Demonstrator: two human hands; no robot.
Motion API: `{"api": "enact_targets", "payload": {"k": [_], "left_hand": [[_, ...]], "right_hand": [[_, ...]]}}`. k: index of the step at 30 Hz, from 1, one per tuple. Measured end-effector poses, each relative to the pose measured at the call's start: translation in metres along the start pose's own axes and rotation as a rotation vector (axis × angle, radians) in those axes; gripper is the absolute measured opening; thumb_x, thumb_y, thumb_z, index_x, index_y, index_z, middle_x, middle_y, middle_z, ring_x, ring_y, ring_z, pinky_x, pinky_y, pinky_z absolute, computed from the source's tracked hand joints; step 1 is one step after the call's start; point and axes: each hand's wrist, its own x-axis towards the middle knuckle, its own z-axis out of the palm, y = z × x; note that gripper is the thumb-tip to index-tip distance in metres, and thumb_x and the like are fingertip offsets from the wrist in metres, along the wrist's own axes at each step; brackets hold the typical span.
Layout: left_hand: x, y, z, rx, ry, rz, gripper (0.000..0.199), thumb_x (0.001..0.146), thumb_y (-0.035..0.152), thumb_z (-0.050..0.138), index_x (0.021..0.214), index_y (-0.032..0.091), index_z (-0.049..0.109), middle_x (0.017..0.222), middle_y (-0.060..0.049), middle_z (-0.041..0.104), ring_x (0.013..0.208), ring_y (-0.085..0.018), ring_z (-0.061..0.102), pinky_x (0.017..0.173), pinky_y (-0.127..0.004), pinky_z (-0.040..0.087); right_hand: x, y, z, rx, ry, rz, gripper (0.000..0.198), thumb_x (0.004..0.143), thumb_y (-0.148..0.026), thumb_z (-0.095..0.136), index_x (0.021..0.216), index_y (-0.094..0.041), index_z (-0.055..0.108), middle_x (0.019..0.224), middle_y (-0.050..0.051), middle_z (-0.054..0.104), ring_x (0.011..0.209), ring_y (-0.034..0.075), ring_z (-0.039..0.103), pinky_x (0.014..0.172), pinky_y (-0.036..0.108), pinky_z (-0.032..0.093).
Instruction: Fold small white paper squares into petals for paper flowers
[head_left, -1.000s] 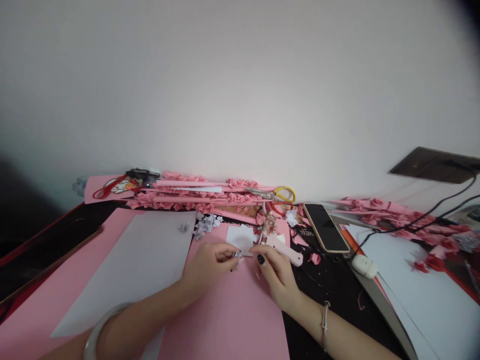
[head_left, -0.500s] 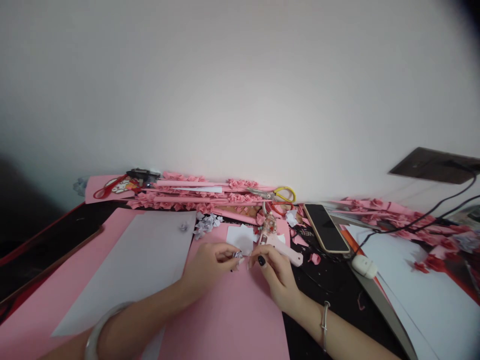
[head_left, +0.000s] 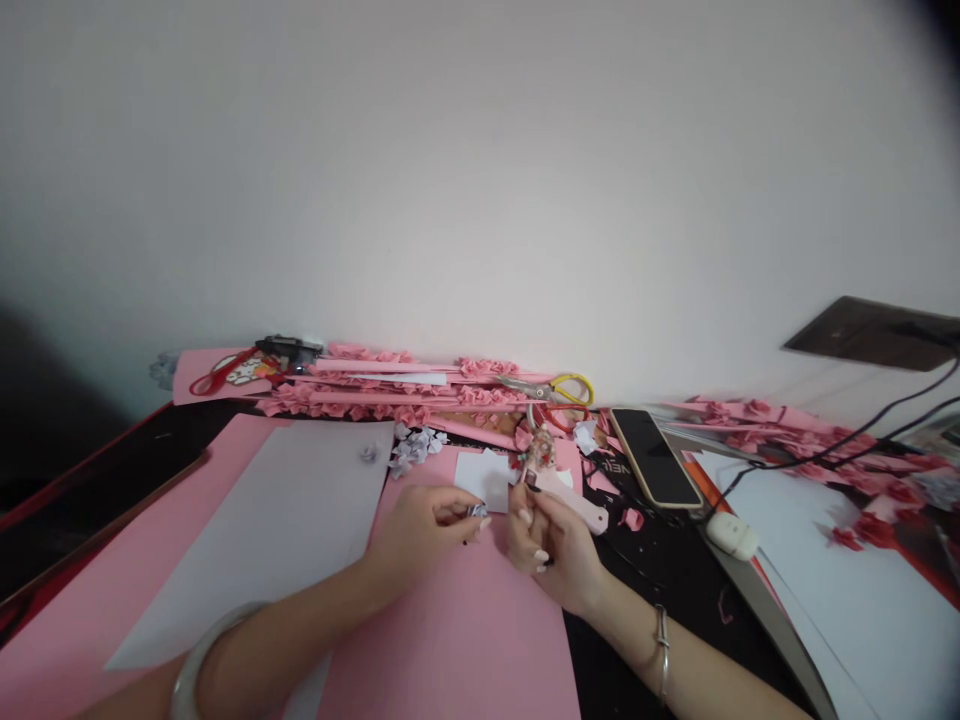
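Note:
My left hand [head_left: 420,530] pinches a small pale grey-white paper flower [head_left: 477,511] between thumb and fingers, above a pink sheet [head_left: 457,620]. My right hand [head_left: 555,545] has its fingers curled, with the thumb and index tips drawn together at the near end of a pale pink tool [head_left: 574,500] that has a holed handle. What those fingertips hold, if anything, is too small to tell. A beaded, jewelled ornament [head_left: 540,447] lies at the tool's upper end. Behind the hands is a white paper piece [head_left: 484,475].
More pale paper flowers [head_left: 416,448] sit behind my left hand. Pink paper flower stems [head_left: 390,395] line the wall, with yellow-handled scissors [head_left: 571,389] on them. Further right are a phone [head_left: 656,460], a white earbud case [head_left: 732,536], black cables and white sheets [head_left: 847,590].
My right hand has drawn away from the paper flower, its fingers curling up toward the pale pink tool. The left hand still holds the flower in nearly the same place.

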Motion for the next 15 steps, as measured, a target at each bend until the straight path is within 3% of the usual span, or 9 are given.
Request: {"api": "enact_targets", "payload": {"k": [7, 15], "left_hand": [[-0.002, 0.0, 0.001, 0.007, -0.002, -0.001, 0.015, 0.072, 0.021, 0.06, 0.08, 0.016, 0.072, 0.065, -0.001, 0.069, 0.063, -0.017, 0.064, 0.061, -0.024, 0.048], [-0.001, 0.004, -0.001, 0.018, -0.004, -0.008, 0.014, 0.071, 0.019, 0.059, 0.078, 0.016, 0.072, 0.064, -0.001, 0.07, 0.063, -0.016, 0.064, 0.06, -0.023, 0.048]], "right_hand": [[0.002, -0.001, -0.011, 0.166, -0.104, 0.084, 0.028, 0.086, -0.041, 0.047, 0.068, -0.022, 0.037, 0.041, -0.01, 0.028, 0.034, 0.008, 0.012, 0.034, 0.019, 0.015], [0.002, 0.0, -0.014, 0.201, -0.12, 0.092, 0.028, 0.089, -0.04, 0.044, 0.069, -0.022, 0.036, 0.042, -0.01, 0.028, 0.035, 0.008, 0.011, 0.034, 0.019, 0.015]]}}
